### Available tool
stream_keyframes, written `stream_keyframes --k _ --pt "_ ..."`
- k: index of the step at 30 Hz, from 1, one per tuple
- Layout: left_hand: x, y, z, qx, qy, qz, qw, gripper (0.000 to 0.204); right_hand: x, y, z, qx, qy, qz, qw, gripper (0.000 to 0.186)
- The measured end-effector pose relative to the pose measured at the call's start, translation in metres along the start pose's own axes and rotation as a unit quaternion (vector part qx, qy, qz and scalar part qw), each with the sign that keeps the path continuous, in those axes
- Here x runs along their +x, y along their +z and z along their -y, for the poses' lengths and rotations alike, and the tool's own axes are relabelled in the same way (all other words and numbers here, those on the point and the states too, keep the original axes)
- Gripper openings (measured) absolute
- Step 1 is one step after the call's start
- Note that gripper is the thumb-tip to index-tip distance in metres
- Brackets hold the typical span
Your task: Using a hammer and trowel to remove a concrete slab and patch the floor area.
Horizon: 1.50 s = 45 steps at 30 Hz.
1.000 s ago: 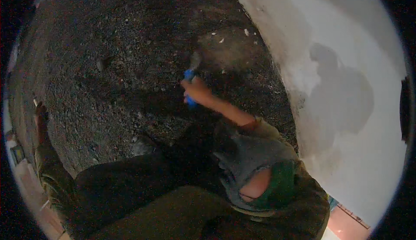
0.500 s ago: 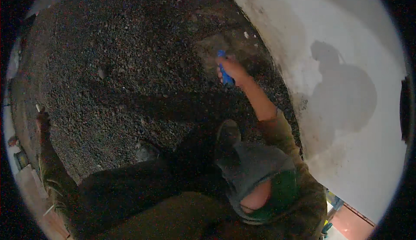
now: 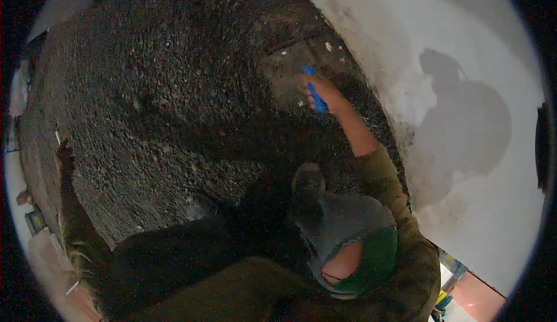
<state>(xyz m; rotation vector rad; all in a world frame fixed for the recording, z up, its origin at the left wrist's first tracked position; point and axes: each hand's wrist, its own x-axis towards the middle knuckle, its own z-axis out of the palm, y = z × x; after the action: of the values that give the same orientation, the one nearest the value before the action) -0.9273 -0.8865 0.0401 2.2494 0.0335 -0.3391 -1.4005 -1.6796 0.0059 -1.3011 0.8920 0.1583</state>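
Note:
My right hand [image 3: 326,94] is closed around a narrow blue object [image 3: 317,99] whose ends stick out above and below the fingers. Its exact kind is too blurred to make out. The hand is over a flat, brownish patch [image 3: 287,66] in the dark gravel, close to the white wall. At the far left, my left hand [image 3: 65,152] is in shadow, its fingers closed on a thin white stick [image 3: 58,138] that points up. Dark gravel [image 3: 168,90] lies between the two hands.
A white wall [image 3: 464,119] with a stained base runs down the right, bearing a shadow. My shoe [image 3: 308,180] stands on the gravel below my right hand; another shoe [image 3: 202,207] is dimmer. Small pale bits [image 3: 329,47] lie near the wall. A grey-yellow item [image 3: 36,220] is at the left rim.
My right hand has shifted slightly to the right with the blue object still in it. My left hand sits a little further right, and the view has shifted slightly.

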Motion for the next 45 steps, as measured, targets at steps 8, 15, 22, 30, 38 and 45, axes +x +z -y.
stream_keyframes --k 8,15,22,30,38,45 --pt "-0.042 0.034 -0.015 -0.017 -0.062 -0.055 0.996 0.040 -0.027 0.012 -0.005 -0.076 0.037 -0.028 0.996 0.028" --pt "-0.018 -0.076 0.033 -0.092 -0.019 0.059 0.994 0.042 -0.041 0.025 -0.035 -0.137 0.038 0.005 0.990 0.034" --pt "-0.042 -0.072 0.036 0.071 0.017 -0.049 0.996 0.049 -0.079 -0.048 -0.045 -0.499 -0.148 -0.222 0.824 0.044" --pt "-0.065 -0.072 0.014 0.042 0.069 -0.013 0.997 0.050 -0.087 -0.091 -0.135 -0.589 -0.097 -0.262 0.758 0.044" --pt "-0.017 -0.050 -0.005 0.024 0.072 -0.056 0.996 0.045 -0.119 -0.056 -0.102 -0.561 -0.082 -0.120 0.815 0.041" --pt "-0.015 -0.048 -0.021 -0.022 0.111 -0.049 0.992 0.041 -0.112 -0.066 -0.137 -0.500 -0.050 -0.151 0.851 0.039"
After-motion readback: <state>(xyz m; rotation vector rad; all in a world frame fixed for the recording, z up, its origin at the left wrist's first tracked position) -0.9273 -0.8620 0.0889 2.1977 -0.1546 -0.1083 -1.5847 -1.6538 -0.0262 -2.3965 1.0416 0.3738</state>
